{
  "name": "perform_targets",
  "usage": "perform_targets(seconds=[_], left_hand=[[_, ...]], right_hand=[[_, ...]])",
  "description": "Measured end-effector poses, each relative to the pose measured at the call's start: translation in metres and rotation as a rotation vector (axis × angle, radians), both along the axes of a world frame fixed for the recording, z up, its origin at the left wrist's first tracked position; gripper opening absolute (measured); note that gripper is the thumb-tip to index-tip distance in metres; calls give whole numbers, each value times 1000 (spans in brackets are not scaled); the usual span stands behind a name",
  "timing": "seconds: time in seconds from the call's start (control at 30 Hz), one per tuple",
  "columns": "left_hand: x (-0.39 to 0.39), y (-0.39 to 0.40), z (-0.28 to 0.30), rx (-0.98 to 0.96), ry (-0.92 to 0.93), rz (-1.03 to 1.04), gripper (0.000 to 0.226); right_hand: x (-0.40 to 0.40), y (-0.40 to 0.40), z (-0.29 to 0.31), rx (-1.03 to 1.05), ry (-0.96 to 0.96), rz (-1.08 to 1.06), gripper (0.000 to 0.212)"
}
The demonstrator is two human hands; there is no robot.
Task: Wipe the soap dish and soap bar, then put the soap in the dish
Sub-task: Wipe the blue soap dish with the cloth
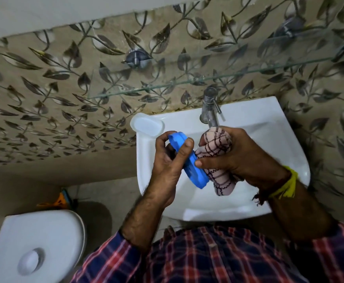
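My left hand (pixel 168 160) grips a blue soap dish (pixel 195 172), held on edge above the white sink (pixel 285 139). My right hand (pixel 230 156) holds a bunched pink cloth with dark wavy lines (pixel 218 144) and presses it against the dish's right side. A white translucent oval lid or tray (pixel 146 125) lies on the sink's back left corner. No soap bar shows in this view.
A steel tap (pixel 209 111) stands at the back of the sink, just behind my right hand. A glass shelf (pixel 167 86) runs along the leaf-patterned wall above. A white toilet cistern (pixel 36 242) sits at the lower left.
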State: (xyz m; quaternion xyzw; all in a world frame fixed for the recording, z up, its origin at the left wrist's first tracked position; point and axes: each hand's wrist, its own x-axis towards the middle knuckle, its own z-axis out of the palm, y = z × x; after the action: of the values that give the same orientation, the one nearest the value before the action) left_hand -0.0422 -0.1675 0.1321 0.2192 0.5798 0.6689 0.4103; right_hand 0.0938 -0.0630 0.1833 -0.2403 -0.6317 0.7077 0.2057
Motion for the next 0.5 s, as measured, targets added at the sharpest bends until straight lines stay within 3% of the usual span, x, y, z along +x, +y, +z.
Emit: perform_targets(seconds=[0.1,0.17,0.27,0.3,0.4,0.5], left_hand=[[-3,4,1,87,19,166,80],[-8,5,1,131,84,234,94],[-5,7,5,99,155,225,99],[-3,9,5,79,148,216,89],[-3,14,5,40,94,267,31],[-6,18,9,16,113,298,20]], right_hand=[[0,-3,7,57,-19,-233,31],[-5,-11,10,221,48,-405,23],[-21,-24,14,445,241,-344,30],[-26,-25,14,506,253,-293,35],[-37,-22,12,852,121,-267,36],[-36,-17,4,973,101,-298,36]])
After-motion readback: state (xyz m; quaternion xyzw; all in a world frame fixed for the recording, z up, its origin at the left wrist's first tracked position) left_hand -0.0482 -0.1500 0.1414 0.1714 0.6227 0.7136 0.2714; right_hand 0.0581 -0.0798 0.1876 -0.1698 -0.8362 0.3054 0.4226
